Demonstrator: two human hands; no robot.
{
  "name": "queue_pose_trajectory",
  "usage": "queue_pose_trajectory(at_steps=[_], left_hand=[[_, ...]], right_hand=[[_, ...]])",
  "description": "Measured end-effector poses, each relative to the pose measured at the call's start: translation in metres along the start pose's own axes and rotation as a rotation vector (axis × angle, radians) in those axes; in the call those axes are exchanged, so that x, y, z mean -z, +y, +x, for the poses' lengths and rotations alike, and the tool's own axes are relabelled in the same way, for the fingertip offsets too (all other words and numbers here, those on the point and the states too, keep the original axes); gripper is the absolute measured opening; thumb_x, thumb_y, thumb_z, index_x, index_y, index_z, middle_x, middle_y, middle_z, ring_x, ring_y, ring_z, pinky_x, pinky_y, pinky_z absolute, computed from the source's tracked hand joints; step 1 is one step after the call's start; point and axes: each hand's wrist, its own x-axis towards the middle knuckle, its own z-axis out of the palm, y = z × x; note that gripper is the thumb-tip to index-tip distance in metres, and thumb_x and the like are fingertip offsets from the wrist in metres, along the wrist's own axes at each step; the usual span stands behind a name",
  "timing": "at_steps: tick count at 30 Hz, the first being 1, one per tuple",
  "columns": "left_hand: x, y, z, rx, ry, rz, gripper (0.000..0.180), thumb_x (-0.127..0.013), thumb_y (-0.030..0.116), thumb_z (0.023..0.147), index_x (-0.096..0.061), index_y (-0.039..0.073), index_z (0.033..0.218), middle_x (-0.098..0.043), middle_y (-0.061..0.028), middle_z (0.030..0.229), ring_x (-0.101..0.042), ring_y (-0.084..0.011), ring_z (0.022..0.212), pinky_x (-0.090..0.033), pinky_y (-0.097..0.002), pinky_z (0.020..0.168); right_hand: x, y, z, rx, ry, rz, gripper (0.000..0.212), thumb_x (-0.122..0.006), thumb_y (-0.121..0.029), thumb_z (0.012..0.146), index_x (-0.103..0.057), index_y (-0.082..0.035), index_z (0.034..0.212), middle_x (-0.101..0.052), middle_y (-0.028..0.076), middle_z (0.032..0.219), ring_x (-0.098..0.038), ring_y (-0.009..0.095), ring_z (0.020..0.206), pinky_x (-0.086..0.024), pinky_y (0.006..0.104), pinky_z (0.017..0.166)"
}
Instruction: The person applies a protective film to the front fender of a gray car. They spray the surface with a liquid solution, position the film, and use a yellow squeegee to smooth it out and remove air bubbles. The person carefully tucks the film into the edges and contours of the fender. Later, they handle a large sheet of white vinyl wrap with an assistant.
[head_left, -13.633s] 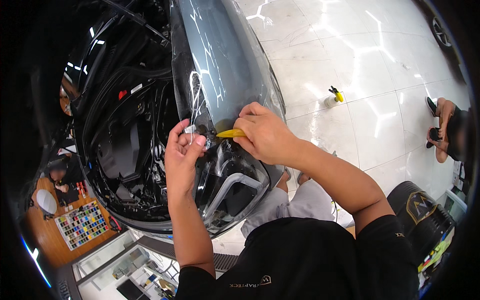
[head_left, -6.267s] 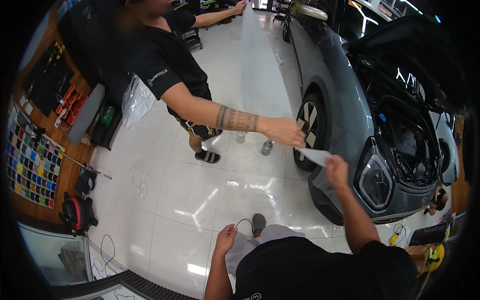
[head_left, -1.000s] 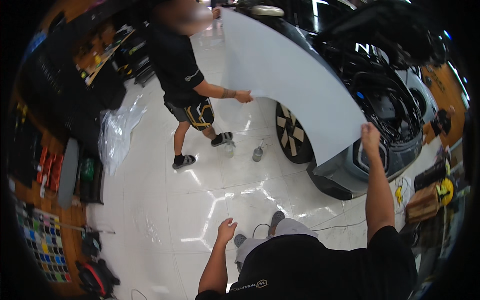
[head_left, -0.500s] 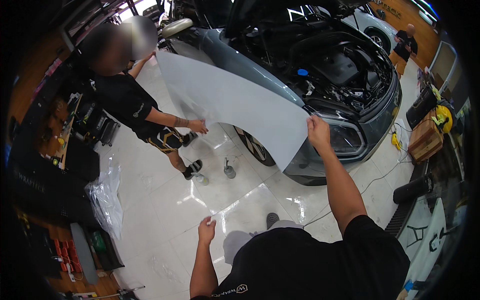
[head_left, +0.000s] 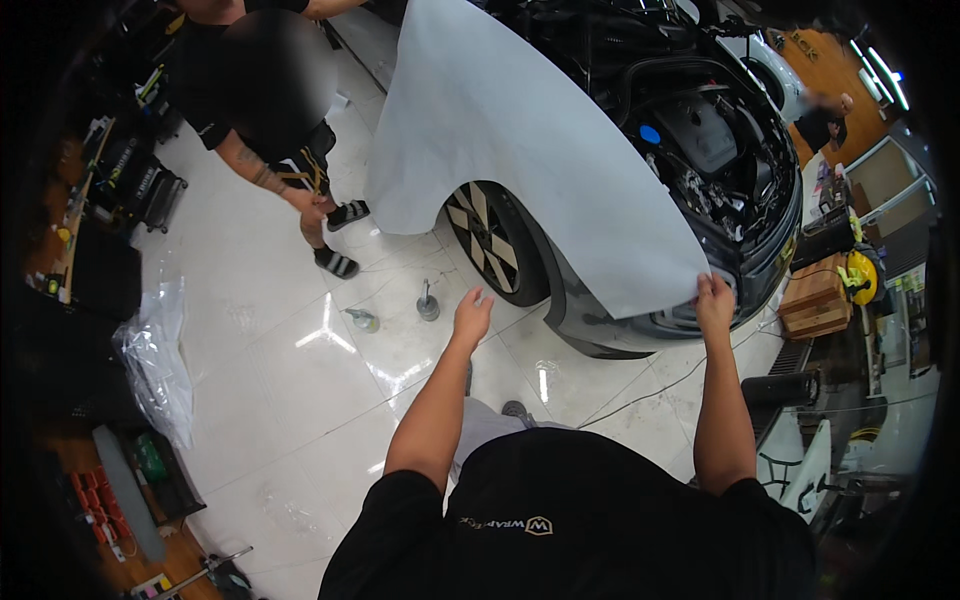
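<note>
A large pale grey sheet of film (head_left: 520, 150), cut with a rounded wheel-arch opening, is draped along the car's front fender above the front wheel (head_left: 485, 238). My right hand (head_left: 715, 303) pinches its near right corner beside the headlight. Free of the sheet, my left hand (head_left: 472, 318) hovers in front of the wheel with its fingers apart and nothing in it. Most of the fender lies hidden under the film; the lower bumper (head_left: 590, 320) shows below it.
Two spray bottles, one grey (head_left: 428, 303) and one pale (head_left: 363, 320), stand on the tiled floor. A co-worker (head_left: 262, 130) is at the far left. The engine bay (head_left: 700, 140) is exposed. A cable (head_left: 650, 393) crosses the floor; crumpled clear plastic (head_left: 160, 370) lies left.
The film has moved right and now lies over the fender. My right hand has moved right with its corner; my left hand has risen toward the wheel. The co-worker stands closer to the car's far side.
</note>
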Motion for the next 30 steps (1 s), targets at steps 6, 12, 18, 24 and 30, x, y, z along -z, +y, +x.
queue_pose_trajectory(at_steps=[6, 12, 18, 24, 30], left_hand=[[-0.028, 0.088, 0.137, 0.087, -0.119, -0.351, 0.061, -0.056, 0.03, 0.097, -0.036, 0.005, 0.148, -0.043, -0.0229, 0.147, -0.043, -0.0325, 0.136, -0.036, -0.0358, 0.108], [-0.074, 0.132, 0.194, 0.32, -0.451, -0.646, 0.078, -0.044, 0.056, 0.097, -0.015, 0.014, 0.156, -0.029, -0.0155, 0.157, -0.03, -0.033, 0.143, -0.025, -0.0527, 0.112], [-0.058, 0.101, 0.266, 0.334, -0.461, -0.774, 0.079, -0.038, 0.069, 0.094, -0.024, 0.018, 0.152, -0.029, -0.0092, 0.155, -0.033, -0.041, 0.136, -0.022, -0.0613, 0.109], [-0.067, 0.144, 0.281, 0.416, -0.338, -0.66, 0.091, -0.042, 0.076, 0.088, -0.006, 0.026, 0.155, -0.021, -0.0103, 0.156, -0.034, -0.0412, 0.131, -0.032, -0.0595, 0.101], [-0.097, 0.151, 0.271, 0.318, -0.251, -0.783, 0.104, -0.048, 0.069, 0.09, 0.011, 0.014, 0.155, -0.009, -0.0164, 0.162, -0.02, -0.0335, 0.147, -0.024, -0.0499, 0.115]], right_hand=[[0.003, -0.017, -0.02, -0.179, -0.005, 0.067, 0.029, -0.054, -0.022, 0.097, -0.066, 0.005, 0.1, -0.065, 0.01, 0.074, -0.06, 0.013, 0.06, -0.049, 0.0294, 0.055], [0.004, -0.002, -0.079, -0.262, 0.027, -0.103, 0.028, -0.057, -0.023, 0.098, -0.063, 0.004, 0.092, -0.06, 0.004, 0.068, -0.056, 0.01, 0.061, -0.047, 0.0276, 0.058], [-0.042, -0.108, -0.161, 0.186, -0.186, -0.134, 0.011, -0.059, 0.004, 0.081, -0.063, -0.003, 0.089, -0.06, 0.017, 0.083, -0.06, 0.038, 0.077, -0.05, 0.0424, 0.067], [-0.03, -0.082, -0.136, -0.108, -0.021, -0.157, 0.008, -0.056, -0.001, 0.088, -0.064, -0.001, 0.089, -0.062, 0.018, 0.084, -0.061, 0.037, 0.077, -0.049, 0.0401, 0.068], [-0.027, 0.007, -0.061, -0.176, 0.196, -0.153, 0.021, -0.057, -0.016, 0.095, -0.062, 0.005, 0.091, -0.062, 0.02, 0.076, -0.058, 0.029, 0.066, -0.047, 0.0369, 0.064]])
